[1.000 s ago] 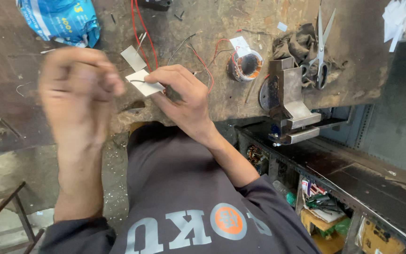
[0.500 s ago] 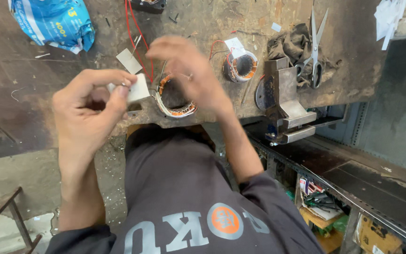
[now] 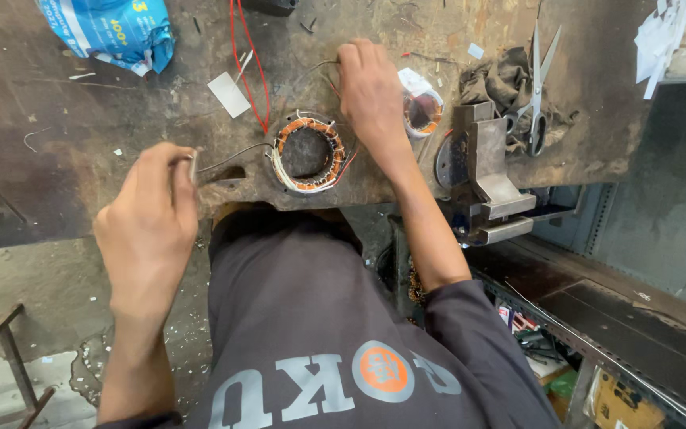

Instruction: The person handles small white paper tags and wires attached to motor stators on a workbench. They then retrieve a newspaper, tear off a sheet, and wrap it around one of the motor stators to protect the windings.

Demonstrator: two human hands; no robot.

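Your left hand has its grip pinched on a small pale strip, held up just off the worktop edge, left of the stator. Your right hand lies knuckles-up on the worktop just past the stator, fingers curled at thin wires; can't tell if they're actually gripped. Further right sit a vise and scissors.

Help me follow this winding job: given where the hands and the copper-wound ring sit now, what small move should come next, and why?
Probably bring the left hand back toward the wound stator ring. It pinches a small pale strip off to the side, while the right hand rests on the wires just behind the ring at the workbench edge, so the strip seems meant for the ring.
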